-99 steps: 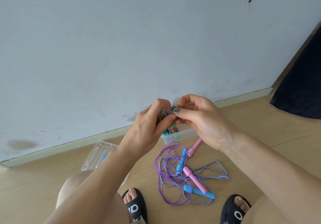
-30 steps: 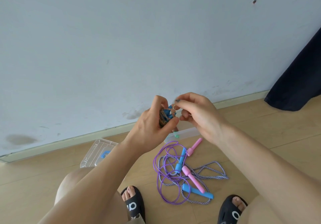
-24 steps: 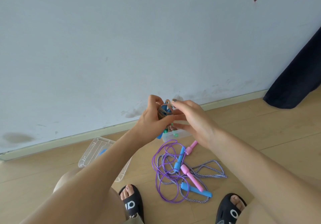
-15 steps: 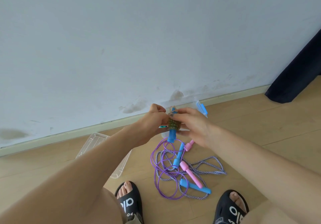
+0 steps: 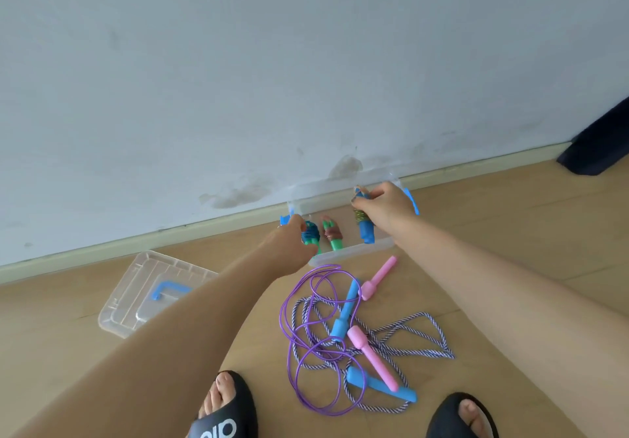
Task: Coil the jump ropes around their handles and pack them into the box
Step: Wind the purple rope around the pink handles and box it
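Standing nearly upright over the clear box (image 5: 350, 254) by the wall, the coiled blue-handled rope (image 5: 363, 225) points its handle ends down, pinched at the top by the right hand (image 5: 386, 209). The left hand (image 5: 289, 243) reaches in, fingers curled on a coiled green-handled bundle (image 5: 310, 235). White slipper (image 5: 221, 414) lettering is partly legible.

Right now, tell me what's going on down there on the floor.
A person is packing coiled jump ropes into a clear plastic box by the wall. The right hand grips a blue-handled coiled rope and holds it in the box. The left hand is at another coiled bundle in the box, beside a third bundle. Two loose ropes, with pink handles and blue handles, lie tangled on the floor. The box lid lies to the left.
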